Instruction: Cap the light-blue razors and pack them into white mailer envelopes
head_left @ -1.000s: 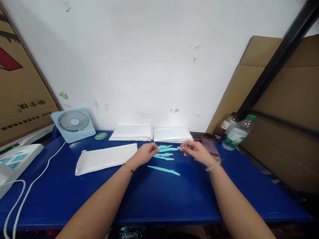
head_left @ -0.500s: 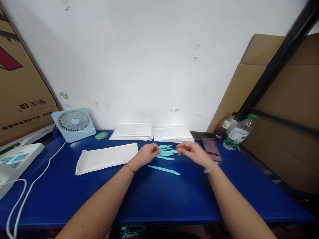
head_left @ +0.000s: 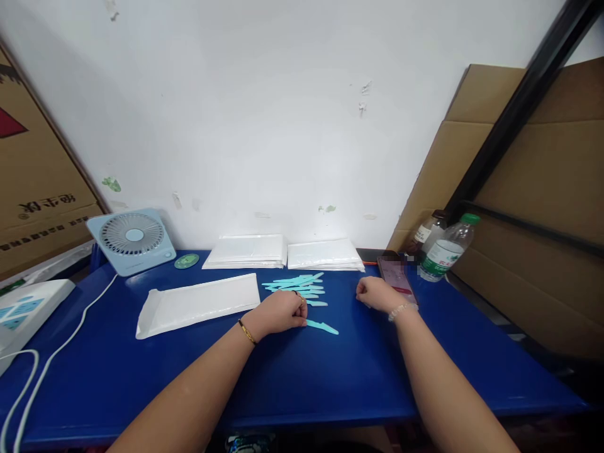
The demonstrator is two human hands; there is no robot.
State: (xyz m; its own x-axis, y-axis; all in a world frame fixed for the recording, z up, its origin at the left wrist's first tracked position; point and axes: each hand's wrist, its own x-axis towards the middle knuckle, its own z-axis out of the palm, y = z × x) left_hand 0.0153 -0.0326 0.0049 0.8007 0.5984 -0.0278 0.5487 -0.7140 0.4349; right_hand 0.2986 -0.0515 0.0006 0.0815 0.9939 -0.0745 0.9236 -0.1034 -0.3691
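Observation:
With fingers pinched together, my left hand (head_left: pixel 283 311) is on the left end of a single turquoise eyebrow razor (head_left: pixel 323 326) lying in front of the others. The razor's left part is hidden under the fingertips. Just beyond that hand lies a loose pile of several turquoise eyebrow razors (head_left: pixel 297 283), partly crossing one another. To the right of the pile, my right hand (head_left: pixel 377 294) is closed with its fingers curled, and nothing shows in it. It is near a phone (head_left: pixel 394 272). A white padded envelope (head_left: pixel 202 303) lies flat left of the razors.
Two stacks of white padded envelopes, a left stack (head_left: pixel 246 251) and a right stack (head_left: pixel 324 255), sit against the wall. A blue fan (head_left: pixel 134 236), a green disc (head_left: pixel 187 261) and a power strip (head_left: pixel 33 305) with cables are on the left. Bottles (head_left: pixel 446 251) stand at right.
My left hand has moved nearer me, from the pile to the single front razor. My right hand has drawn away to the right and curled. The view has shifted slightly.

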